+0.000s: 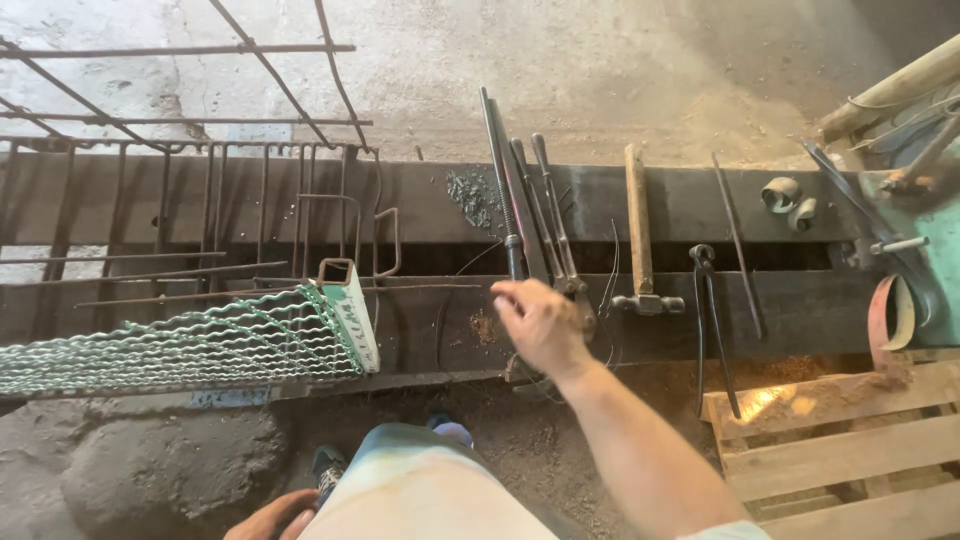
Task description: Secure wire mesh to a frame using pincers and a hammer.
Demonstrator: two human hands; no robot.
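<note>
My right hand (540,325) reaches out over the dark steel bench (700,205), fingers curled, just in front of the long-handled cutters (535,215) lying across it. Whether it grips anything I cannot tell. To its right lie a wooden-handled hammer (640,235) and black pincers (708,320). My left hand (272,518) rests low near my knee at the bottom edge, holding nothing visible. A green wire mesh panel (180,345) with a white square tube end (352,310) lies on the bench to the left.
Rusty rebar frames (200,130) stand at the back left. A thin steel rod (737,245) and two small metal rings (788,200) lie at the right. A wooden pallet (850,450) sits at lower right, and a large stone (150,470) at lower left.
</note>
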